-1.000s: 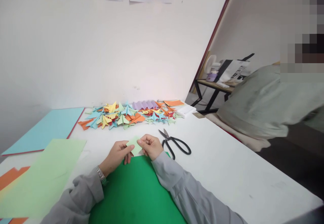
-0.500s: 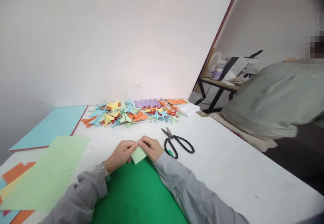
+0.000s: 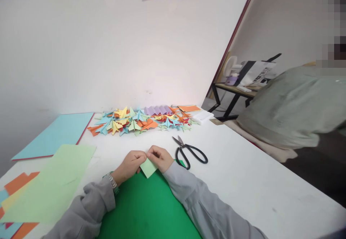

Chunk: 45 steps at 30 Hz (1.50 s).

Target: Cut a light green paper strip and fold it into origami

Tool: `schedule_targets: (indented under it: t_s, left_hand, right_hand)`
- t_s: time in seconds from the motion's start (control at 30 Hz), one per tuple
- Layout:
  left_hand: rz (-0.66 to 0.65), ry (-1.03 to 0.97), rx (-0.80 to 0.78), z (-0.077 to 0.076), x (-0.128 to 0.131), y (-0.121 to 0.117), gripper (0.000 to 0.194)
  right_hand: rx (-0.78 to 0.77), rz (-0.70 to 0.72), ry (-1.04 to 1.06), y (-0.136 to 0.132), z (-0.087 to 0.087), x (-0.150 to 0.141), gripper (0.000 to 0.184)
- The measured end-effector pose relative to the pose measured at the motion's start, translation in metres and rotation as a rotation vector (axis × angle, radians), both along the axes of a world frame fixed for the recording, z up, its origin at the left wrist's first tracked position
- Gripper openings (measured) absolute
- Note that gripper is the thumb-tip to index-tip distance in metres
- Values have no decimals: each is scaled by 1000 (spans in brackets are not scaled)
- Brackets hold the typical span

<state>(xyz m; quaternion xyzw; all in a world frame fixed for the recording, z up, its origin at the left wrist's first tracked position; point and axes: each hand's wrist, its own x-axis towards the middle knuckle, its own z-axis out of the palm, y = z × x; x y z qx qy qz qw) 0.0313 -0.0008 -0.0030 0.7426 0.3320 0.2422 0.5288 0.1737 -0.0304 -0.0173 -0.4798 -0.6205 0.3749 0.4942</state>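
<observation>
Fingers: left hand (image 3: 130, 164) and right hand (image 3: 160, 157) meet tip to tip, both pinching the top corner of a pale green slip (image 3: 148, 167); thumbs and forefingers closed narrow on the paper.
Slip: small, folded, hangs point-down below the fingertips, its lower corner over the far edge of the green sheet (image 3: 146, 210).
Green sheet: flat on the table (image 3: 243, 174), under both wrists and between the grey sleeves.
Watch: metal band (image 3: 113, 183) on the left wrist, just behind the hand.
Scissors: black-handled (image 3: 190, 151), just right of the right hand, blades pointing away, closed.
Folded pile: many coloured paper shapes (image 3: 140, 121) in a row beyond the fingers, near the wall.
Light green sheet: (image 3: 51, 185) left of the left hand, partly over orange paper.
Blue sheet: (image 3: 58, 132) farther left and beyond.
Other person: grey-green garment (image 3: 292, 105), well right of the hands, off the table.
</observation>
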Motion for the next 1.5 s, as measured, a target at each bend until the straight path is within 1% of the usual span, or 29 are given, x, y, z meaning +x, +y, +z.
schedule_targets:
  t_s: [0.1, 0.17, 0.2, 0.27, 0.3, 0.37, 0.43, 0.57, 0.63, 0.73, 0.87, 0.97, 1.07, 1.17, 1.23, 1.4, 1.5]
  left_hand:
    - [22, -14, -15, 3, -1, -1, 28]
    - [30, -23, -2, 6, -2, -2, 28]
    - [28, -29, 8, 7, -2, -2, 28]
    - [30, -42, 22, 8, -3, -3, 27]
    - [38, -48, 21, 8, -3, -4, 26]
    - [66, -58, -1, 8, -3, -4, 26]
    - [92, -69, -36, 7, -2, -4, 26]
    - [118, -83, -54, 2, 0, -2, 28]
    - [119, -52, -54, -1, 0, -1, 28]
    - [112, -20, -44, -3, 1, 0, 28]
    - [87, 0, 4, -1, 2, -2, 27]
    - [92, -6, -19, 1, 2, -3, 25]
    - [107, -37, -52, 2, 1, -3, 24]
    - [117, -59, -58, 1, 0, -3, 24]
    - [131, -56, -53, 1, 0, -3, 24]
    - [132, -44, -25, 1, -1, -2, 27]
    - [178, -56, -27, 0, 0, -2, 28]
  right_hand:
    - [-157, 13, 221, 6, -2, 2, 20]
    - [-215, -37, 375, 13, -3, 10, 18]
    - [-217, -87, 426, 17, -4, 16, 17]
    - [-210, -231, 554, 25, -5, 32, 17]
    - [-185, -288, 618, 28, -5, 39, 17]
    - [-146, -347, 665, 30, -4, 48, 18]
    - [-138, -332, 628, 27, -3, 47, 21]
    - [-157, -127, 433, 14, 0, 22, 26]
    - [-129, -41, 365, 10, 1, 12, 29]
    - [-88, -10, 279, 7, 0, 5, 27]
    - [-100, 5, 209, 8, -2, 8, 23]
    - [-218, 29, 263, 9, -3, 11, 23]
    - [-346, 74, 388, 9, -4, 12, 25]
    - [-405, 120, 488, 11, -6, 13, 27]
    - [-407, 107, 510, 13, -8, 15, 27]
    - [-333, -4, 486, 15, -11, 17, 28]
    - [-332, -34, 505, 13, -10, 17, 27]
